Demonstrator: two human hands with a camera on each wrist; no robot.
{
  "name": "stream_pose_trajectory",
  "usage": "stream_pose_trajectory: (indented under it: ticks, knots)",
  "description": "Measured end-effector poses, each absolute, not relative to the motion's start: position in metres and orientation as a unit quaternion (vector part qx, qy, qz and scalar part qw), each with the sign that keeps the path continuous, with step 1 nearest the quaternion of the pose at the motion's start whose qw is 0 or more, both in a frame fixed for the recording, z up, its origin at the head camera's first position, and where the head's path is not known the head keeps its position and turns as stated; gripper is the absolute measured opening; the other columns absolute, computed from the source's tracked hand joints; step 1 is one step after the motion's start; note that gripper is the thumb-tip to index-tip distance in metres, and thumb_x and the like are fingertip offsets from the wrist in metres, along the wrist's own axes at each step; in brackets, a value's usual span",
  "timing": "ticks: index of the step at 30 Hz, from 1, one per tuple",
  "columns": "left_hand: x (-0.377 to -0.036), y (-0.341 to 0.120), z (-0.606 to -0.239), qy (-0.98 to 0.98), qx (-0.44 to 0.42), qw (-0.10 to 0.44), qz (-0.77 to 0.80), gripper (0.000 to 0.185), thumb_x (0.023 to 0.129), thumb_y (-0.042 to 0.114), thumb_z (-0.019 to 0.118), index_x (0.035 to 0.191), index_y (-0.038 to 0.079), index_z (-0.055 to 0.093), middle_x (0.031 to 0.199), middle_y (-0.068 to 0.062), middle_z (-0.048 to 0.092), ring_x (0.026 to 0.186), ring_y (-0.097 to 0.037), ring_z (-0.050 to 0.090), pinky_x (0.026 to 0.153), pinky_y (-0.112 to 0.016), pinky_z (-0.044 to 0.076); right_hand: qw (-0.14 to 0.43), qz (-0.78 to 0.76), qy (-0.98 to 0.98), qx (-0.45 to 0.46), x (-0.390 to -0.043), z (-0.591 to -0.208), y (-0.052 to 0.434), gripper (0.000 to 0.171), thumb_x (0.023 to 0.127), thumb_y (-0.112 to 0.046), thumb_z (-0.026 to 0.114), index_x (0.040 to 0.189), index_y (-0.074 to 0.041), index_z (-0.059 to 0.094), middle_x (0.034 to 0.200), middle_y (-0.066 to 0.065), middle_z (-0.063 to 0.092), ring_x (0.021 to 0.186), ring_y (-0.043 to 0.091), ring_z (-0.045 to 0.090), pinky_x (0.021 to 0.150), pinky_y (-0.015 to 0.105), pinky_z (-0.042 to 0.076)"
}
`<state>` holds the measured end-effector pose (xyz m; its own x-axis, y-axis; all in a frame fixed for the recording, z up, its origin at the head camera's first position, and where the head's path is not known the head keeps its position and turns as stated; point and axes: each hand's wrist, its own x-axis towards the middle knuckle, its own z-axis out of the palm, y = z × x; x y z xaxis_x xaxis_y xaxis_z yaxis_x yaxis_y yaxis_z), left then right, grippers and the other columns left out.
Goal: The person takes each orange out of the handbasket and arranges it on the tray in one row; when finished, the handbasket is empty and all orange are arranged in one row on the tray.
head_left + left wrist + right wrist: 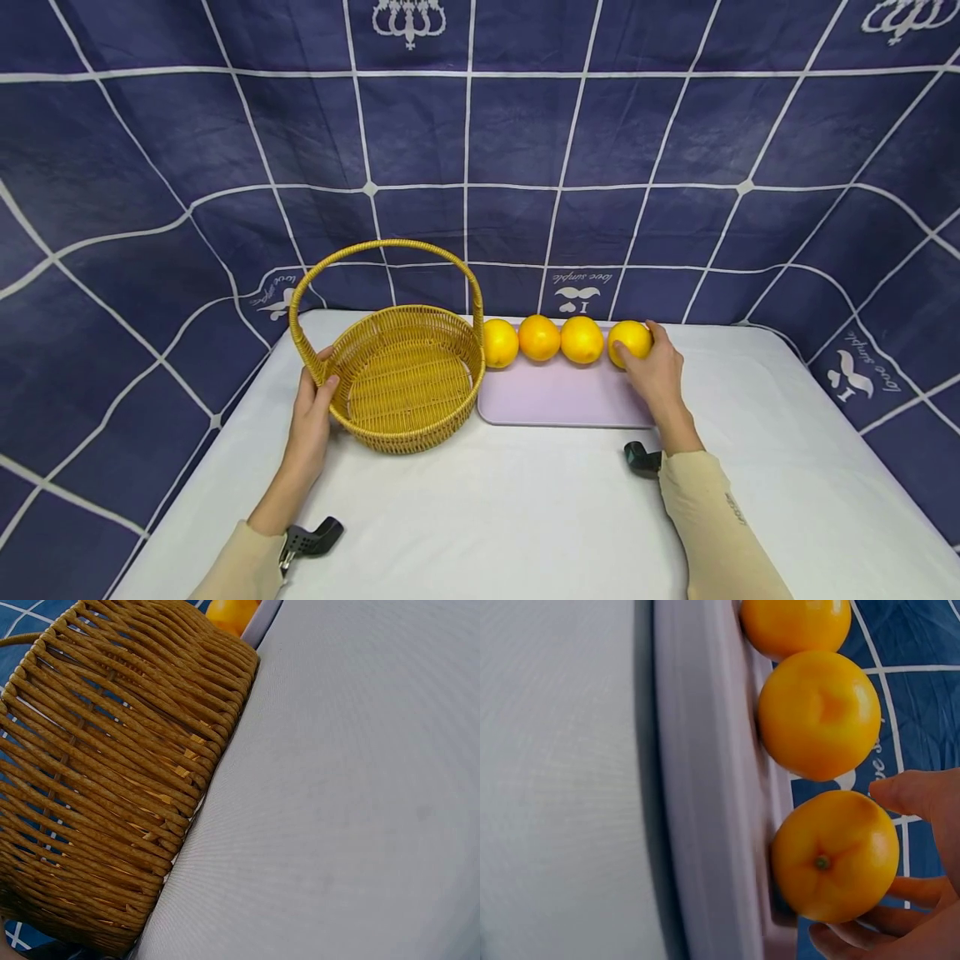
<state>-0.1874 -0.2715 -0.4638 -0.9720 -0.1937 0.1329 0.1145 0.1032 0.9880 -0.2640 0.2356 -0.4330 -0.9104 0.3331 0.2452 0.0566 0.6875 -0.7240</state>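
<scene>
A round wicker basket [408, 387] with a tall hoop handle stands on the left of the table, with nothing inside it. My left hand [309, 410] grips its left side near the foot of the handle, thumb over the rim; the left wrist view shows mostly the woven wall. To the right, several oranges line the back of a pale purple tray [562, 396]. The rightmost orange [834, 859] is in my right hand [658, 371], thumb on one side and fingers curled round the other. A small gap parts it from the neighbouring orange [820, 715].
The basket's right side stands against the tray's left end and overlaps the leftmost orange [500, 343] in the head view. A white cloth [480, 517] covers the table. Behind it hangs a dark blue curtain [517, 133] with white grid lines.
</scene>
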Motion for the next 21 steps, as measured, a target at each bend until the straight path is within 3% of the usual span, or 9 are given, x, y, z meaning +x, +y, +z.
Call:
stream_pose_trajectory:
  ticks: [13,20,21]
  knots:
    - [-0.187,-0.270,-0.465,-0.734,0.022,0.120,-0.669,0.050,0.116,0.029,0.038,0.165,0.027,0.029,0.170,0.002,0.032,0.155,-0.020,0.032,0.110,-0.005,0.030,0.193,0.376,-0.902,-0.082,-0.251,-0.416,0.227,0.074,0.096,-0.025,0.073,0.159,-0.001,0.041,0.156,0.028,0.050,0.140,0.051,0.047,0.121,0.061,0.036]
    - [-0.187,-0.271,-0.464,-0.730,0.022,0.120,-0.673,0.050,0.115,0.030,0.039,0.165,0.027,0.029,0.170,0.003,0.032,0.155,-0.020,0.032,0.110,-0.005,0.030,0.198,0.338,-0.920,-0.026,-0.233,-0.414,0.233,0.074,0.095,-0.023,0.074,0.155,0.006,0.042,0.155,0.033,0.048,0.142,0.055,0.042,0.120,0.070,0.027]
    - [-0.187,-0.272,-0.463,-0.732,0.023,0.119,-0.671,0.050,0.115,0.031,0.039,0.165,0.028,0.029,0.170,0.003,0.032,0.155,-0.020,0.032,0.115,-0.008,0.029,0.201,0.330,-0.922,-0.017,-0.230,-0.414,0.236,0.073,0.095,-0.023,0.074,0.155,0.007,0.042,0.155,0.034,0.047,0.143,0.056,0.041,0.119,0.071,0.028]
